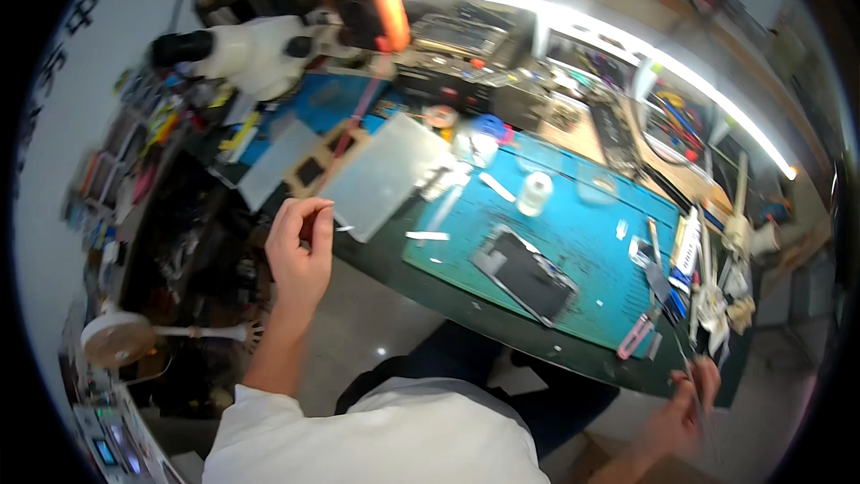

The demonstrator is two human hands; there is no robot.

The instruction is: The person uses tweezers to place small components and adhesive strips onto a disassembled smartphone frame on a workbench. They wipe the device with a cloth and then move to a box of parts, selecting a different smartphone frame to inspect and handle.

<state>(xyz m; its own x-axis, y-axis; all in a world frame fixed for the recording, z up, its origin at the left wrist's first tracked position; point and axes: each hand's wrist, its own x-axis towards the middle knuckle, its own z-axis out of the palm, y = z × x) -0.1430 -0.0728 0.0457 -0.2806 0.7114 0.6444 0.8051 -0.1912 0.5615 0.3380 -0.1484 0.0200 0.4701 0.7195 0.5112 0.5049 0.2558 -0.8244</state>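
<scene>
My left hand [303,242] is raised beside a translucent sheet [381,175], thumb and fingertips pinched together; what they hold, if anything, is unclear. A small white strip [345,229] shows by the fingertips. My right hand [690,403], blurred at the lower right edge of the bench, grips a thin metal tool [683,350], likely tweezers. A teal mat [448,251] carries an opened phone [524,273], a white bottle [535,194] and paper strips [425,236]. A pink-handled tool [634,336] lies near my right hand.
A microscope [255,58] stands at the back left, a white fan [116,339] at the lower left. Tubes and tools [685,251] crowd the mat's right side. A lit strip lamp [573,18] runs above shelves of parts; the dark bench edge [484,321] curves before me.
</scene>
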